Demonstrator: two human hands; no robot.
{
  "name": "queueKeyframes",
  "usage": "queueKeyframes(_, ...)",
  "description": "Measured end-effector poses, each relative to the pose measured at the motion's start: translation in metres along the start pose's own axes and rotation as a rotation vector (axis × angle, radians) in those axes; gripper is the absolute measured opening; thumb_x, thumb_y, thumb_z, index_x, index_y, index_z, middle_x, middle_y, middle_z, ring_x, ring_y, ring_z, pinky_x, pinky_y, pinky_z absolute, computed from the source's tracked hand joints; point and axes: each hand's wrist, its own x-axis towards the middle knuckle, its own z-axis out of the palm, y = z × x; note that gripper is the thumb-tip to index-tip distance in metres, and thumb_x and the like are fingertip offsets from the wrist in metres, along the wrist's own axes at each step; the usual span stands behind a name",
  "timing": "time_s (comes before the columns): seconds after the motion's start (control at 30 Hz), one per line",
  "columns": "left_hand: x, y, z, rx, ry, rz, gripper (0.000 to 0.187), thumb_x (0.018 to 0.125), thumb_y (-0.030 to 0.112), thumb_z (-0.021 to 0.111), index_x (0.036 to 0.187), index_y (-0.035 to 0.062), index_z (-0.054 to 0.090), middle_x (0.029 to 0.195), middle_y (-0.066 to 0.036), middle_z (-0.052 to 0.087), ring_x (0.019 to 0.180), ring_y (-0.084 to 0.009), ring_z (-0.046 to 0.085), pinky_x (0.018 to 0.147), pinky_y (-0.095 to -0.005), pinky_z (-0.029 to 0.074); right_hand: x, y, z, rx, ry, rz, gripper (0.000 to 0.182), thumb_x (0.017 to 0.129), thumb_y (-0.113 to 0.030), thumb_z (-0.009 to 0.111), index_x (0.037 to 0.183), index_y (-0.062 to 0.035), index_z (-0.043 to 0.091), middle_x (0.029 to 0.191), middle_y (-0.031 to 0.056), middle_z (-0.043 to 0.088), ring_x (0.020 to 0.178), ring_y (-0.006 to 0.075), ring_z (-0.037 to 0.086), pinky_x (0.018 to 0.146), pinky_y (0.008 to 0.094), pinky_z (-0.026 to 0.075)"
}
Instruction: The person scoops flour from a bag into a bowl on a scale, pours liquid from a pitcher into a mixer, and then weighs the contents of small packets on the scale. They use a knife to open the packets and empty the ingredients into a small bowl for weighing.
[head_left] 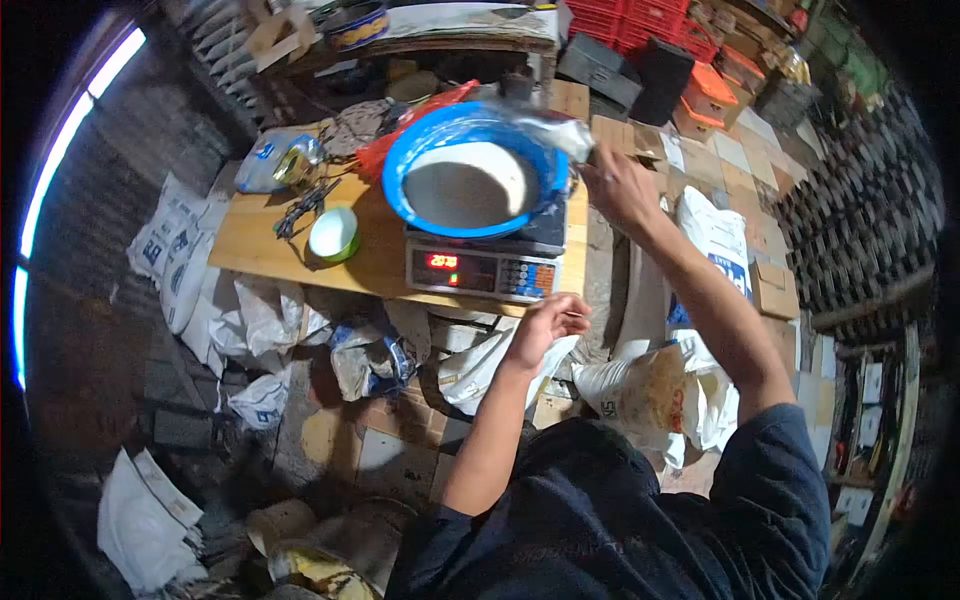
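A blue basin (394, 190) with white powder (470, 185) in it rests on a digital scale (480, 272), whose red digits are lit. My right hand (622, 190) is closed around the end of a silvery metal scoop (560, 132), blurred by motion, over the basin's right rim. Just in front of the scale, my left hand (548, 328) hovers with loosely curled fingers and nothing visible in it. A small green bowl (335, 235), white inside, stands on the wooden table (260, 235) left of the scale.
A clear plastic bag (297, 168) and a dark cord (305, 208) lie on the table's left part. White sacks (175, 250) lean at the left, and a partly filled sack (640, 395) stands by my right side. Orange boxes (705, 95) sit at the back right.
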Motion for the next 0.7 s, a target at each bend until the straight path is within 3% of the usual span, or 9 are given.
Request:
queueKeyframes(0.07, 0.016, -0.020, 0.016, 0.108, -0.095, -0.115, 0.032, 0.094, 0.028, 0.048, 0.095, 0.0000, 0.064, 0.098, -0.011, 0.066, 0.086, -0.0164, 0.064, 0.082, -0.0318, 0.051, -0.051, 0.024, -0.031, 0.099, 0.059, 0.203, 0.030, 0.093, -0.028, 0.055, 0.092, 0.0009, 0.049, 0.079, 0.0249, 0.060, 0.068, 0.0458, 0.060, 0.058, 0.0500, 0.047)
queueKeyframes(0.23, 0.070, -0.101, 0.056, 0.177, -0.152, -0.312, 0.026, 0.093, 0.026, 0.052, 0.099, 0.0030, 0.063, 0.093, -0.009, 0.066, 0.079, -0.0140, 0.062, 0.077, -0.0308, 0.051, -0.260, 0.117, -0.087, 0.106, 0.104, 0.899, 0.036, 0.095, -0.029, 0.054, 0.079, 0.0030, 0.056, 0.069, 0.0290, 0.058, 0.067, 0.0469, 0.058, 0.062, 0.0494, 0.044)
queueKeyframes(0.3, 0.090, -0.136, 0.084, 0.250, -0.153, -0.399, 0.026, 0.094, 0.026, 0.052, 0.102, 0.0043, 0.063, 0.093, -0.007, 0.066, 0.077, -0.0126, 0.061, 0.074, -0.0280, 0.050, -0.361, 0.153, -0.108, -0.053, 0.070, 1.054, 0.039, 0.096, -0.034, 0.051, 0.083, 0.0020, 0.061, 0.070, 0.0304, 0.058, 0.069, 0.0477, 0.059, 0.065, 0.0506, 0.045)
queueKeyframes(0.37, 0.109, -0.175, 0.111, 0.293, -0.211, -0.497, 0.026, 0.094, 0.026, 0.052, 0.104, 0.0047, 0.062, 0.092, -0.005, 0.065, 0.075, -0.0113, 0.060, 0.070, -0.0253, 0.048, -0.434, 0.176, -0.140, -0.165, -0.178, 1.331, 0.048, 0.096, -0.038, 0.045, 0.087, 0.0048, 0.064, 0.079, 0.0314, 0.063, 0.079, 0.0480, 0.062, 0.074, 0.0525, 0.048)
queueKeyframes(0.5, 0.129, -0.271, 0.155, 0.509, -0.318, -0.622, 0.026, 0.093, 0.027, 0.053, 0.104, 0.0059, 0.064, 0.086, -0.002, 0.065, 0.069, -0.0092, 0.059, 0.063, -0.0237, 0.046, -0.563, 0.235, -0.134, -0.215, -0.651, 1.543, 0.052, 0.096, -0.039, 0.041, 0.095, 0.0061, 0.067, 0.090, 0.0326, 0.064, 0.089, 0.0479, 0.063, 0.082, 0.0519, 0.050)
queueKeyframes(0.53, 0.131, -0.307, 0.156, 0.548, -0.309, -0.690, 0.025, 0.093, 0.026, 0.053, 0.103, 0.0060, 0.065, 0.085, -0.001, 0.065, 0.068, -0.0092, 0.058, 0.061, -0.0236, 0.046, -0.610, 0.255, -0.108, -0.170, -0.597, 1.583, 0.055, 0.095, -0.043, 0.040, 0.096, 0.0038, 0.069, 0.097, 0.0320, 0.064, 0.095, 0.0453, 0.063, 0.086, 0.0508, 0.049)
queueKeyframes(0.57, 0.130, -0.339, 0.157, 0.592, -0.299, -0.758, 0.024, 0.093, 0.025, 0.053, 0.103, 0.0061, 0.065, 0.084, -0.001, 0.065, 0.067, -0.0092, 0.058, 0.060, -0.0236, 0.045, -0.654, 0.280, -0.076, -0.140, -0.780, 1.532, 0.052, 0.094, -0.041, 0.042, 0.097, 0.0025, 0.069, 0.102, 0.0296, 0.064, 0.098, 0.0435, 0.063, 0.089, 0.0486, 0.049)
queueKeyframes(0.63, 0.122, -0.377, 0.172, 0.751, -0.312, -0.878, 0.027, 0.091, 0.029, 0.058, 0.098, 0.0035, 0.065, 0.081, -0.002, 0.063, 0.065, -0.0087, 0.057, 0.060, -0.0237, 0.046, -0.663, 0.298, -0.045, -0.030, -0.875, 1.501, 0.047, 0.093, -0.035, 0.041, 0.097, 0.0021, 0.069, 0.105, 0.0277, 0.065, 0.098, 0.0418, 0.064, 0.087, 0.0474, 0.052)
queueKeyframes(0.7, 0.100, -0.420, 0.165, 0.772, -0.362, -0.842, 0.031, 0.091, 0.031, 0.058, 0.098, 0.0016, 0.064, 0.083, -0.004, 0.064, 0.068, -0.0120, 0.059, 0.064, -0.0270, 0.048, -0.754, 0.328, 0.060, 0.040, -0.899, 1.223, 0.041, 0.090, -0.028, 0.042, 0.081, 0.0014, 0.069, 0.087, 0.0232, 0.068, 0.079, 0.0396, 0.066, 0.072, 0.0470, 0.053)
